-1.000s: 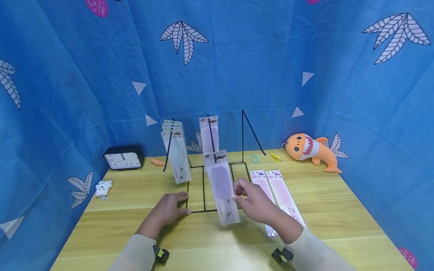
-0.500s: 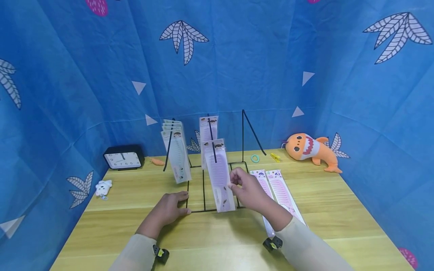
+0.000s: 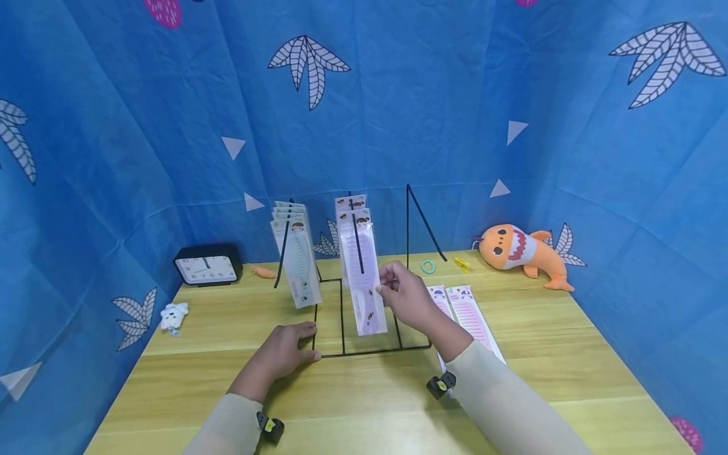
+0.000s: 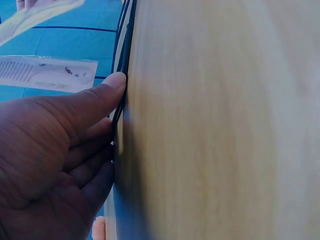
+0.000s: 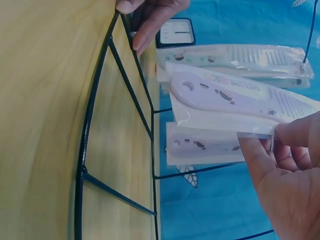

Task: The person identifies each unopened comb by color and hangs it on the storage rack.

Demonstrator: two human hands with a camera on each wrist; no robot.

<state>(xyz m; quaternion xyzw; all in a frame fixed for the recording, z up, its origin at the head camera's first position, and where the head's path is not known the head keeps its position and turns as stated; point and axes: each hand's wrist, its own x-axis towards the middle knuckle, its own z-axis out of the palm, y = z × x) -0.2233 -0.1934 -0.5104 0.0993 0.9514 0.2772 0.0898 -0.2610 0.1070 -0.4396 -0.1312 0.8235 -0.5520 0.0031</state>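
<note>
A black wire rack (image 3: 341, 316) stands on the wooden table (image 3: 227, 328). On its middle hook hangs a purple comb pack (image 3: 364, 278), and my right hand (image 3: 384, 287) pinches that pack's right edge, just in front of another purple pack behind it. In the right wrist view my right hand (image 5: 272, 137) pinches the purple comb pack (image 5: 235, 97) by its clear border. My left hand (image 3: 301, 341) lies flat on the table and presses the rack's front left corner; my left hand's thumb (image 4: 107, 87) touches the base wire (image 4: 122, 75). Several pale green comb packs (image 3: 297, 259) hang on the left hook.
Two pink comb packs (image 3: 469, 316) lie on the table right of the rack. A black clock (image 3: 206, 268) and a small white toy (image 3: 172, 315) sit at the left. An orange plush shark (image 3: 520, 249), a green ring (image 3: 428, 266) and a yellow clip (image 3: 462, 264) lie at the back right.
My right hand has slid the purple comb pack up and back along the middle hook, close to the pack behind it. My left hand has stayed on the rack's base.
</note>
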